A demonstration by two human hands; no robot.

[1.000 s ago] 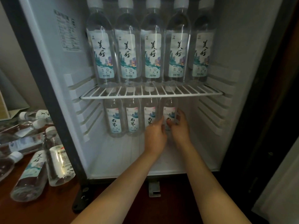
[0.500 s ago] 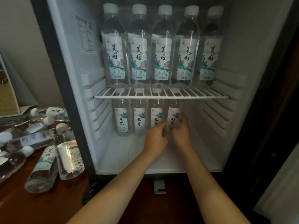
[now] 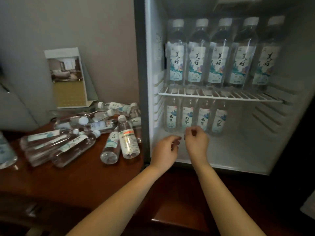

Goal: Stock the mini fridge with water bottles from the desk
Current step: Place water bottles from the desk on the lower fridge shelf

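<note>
At fridge [image 3: 238,150] front, left hand [image 3: 166,149], right hand [image 3: 196,142] off bottle [image 3: 219,120], drawn back.

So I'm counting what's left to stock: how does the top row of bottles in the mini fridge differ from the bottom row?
The top row has five bottles, the bottom row four. The top row stands on the wire shelf and spans it; the bottom row stands on the fridge floor, leaving its right side free. Their label characters differ. Both rows stand upright, labels facing out.
</note>
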